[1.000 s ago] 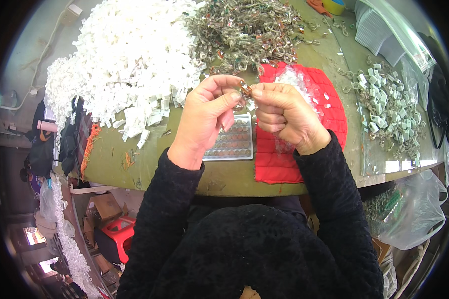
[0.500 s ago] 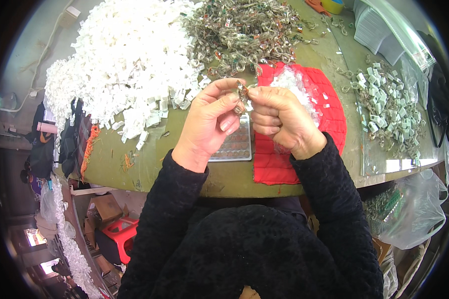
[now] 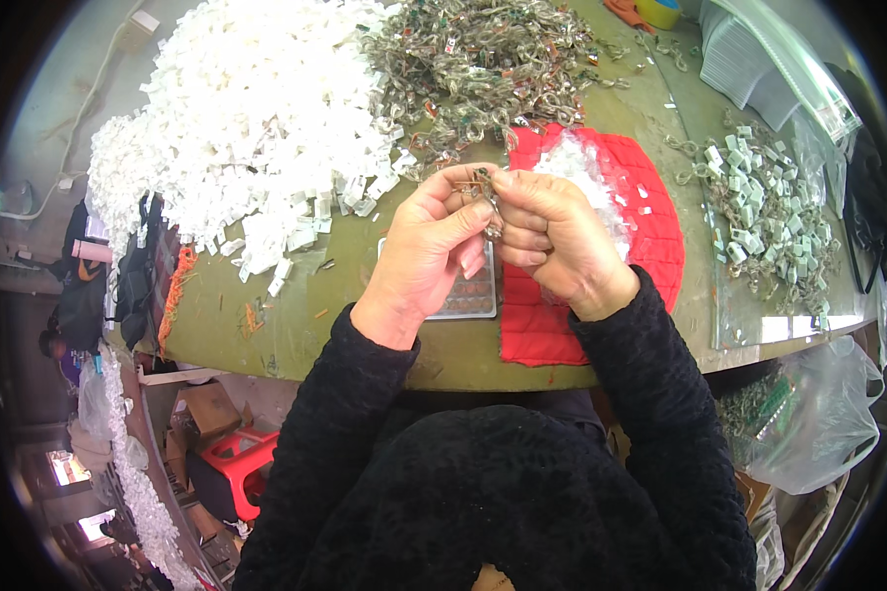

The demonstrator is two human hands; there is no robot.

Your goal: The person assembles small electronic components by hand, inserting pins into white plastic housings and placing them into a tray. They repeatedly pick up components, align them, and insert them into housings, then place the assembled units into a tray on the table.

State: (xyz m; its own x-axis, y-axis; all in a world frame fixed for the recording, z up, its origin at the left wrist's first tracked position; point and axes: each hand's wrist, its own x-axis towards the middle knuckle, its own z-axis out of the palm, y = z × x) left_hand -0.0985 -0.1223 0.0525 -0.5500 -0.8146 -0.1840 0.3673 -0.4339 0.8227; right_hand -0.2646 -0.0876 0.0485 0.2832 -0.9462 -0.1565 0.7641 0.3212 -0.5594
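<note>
My left hand (image 3: 426, 246) and my right hand (image 3: 567, 231) meet above the table, fingertips pinched on a small coiled bundle of thin wire (image 3: 488, 195). The bundle has a grey-brown look, and its lower part hangs between my hands. Fingers hide part of it. Beneath my left hand lies a clear plastic tray (image 3: 460, 315) with rows of small round hollows, partly covered by the hand. A red quilted cloth (image 3: 655, 241) spreads under and beyond my right hand, with a clear bag of small white pieces (image 3: 586, 167) on it.
A large heap of small white plastic pieces (image 3: 246, 128) covers the far left. Beside it rises a pile of coiled wire bundles (image 3: 483, 69). At right, white pieces with wires (image 3: 759, 207) lie on a glass sheet. A red stool (image 3: 237, 463) stands below left.
My left hand has shifted slightly down and to the right. The wire bundle is turned and hangs more upright between my fingers. A small orange bit now shows on the table, left of my hand.
</note>
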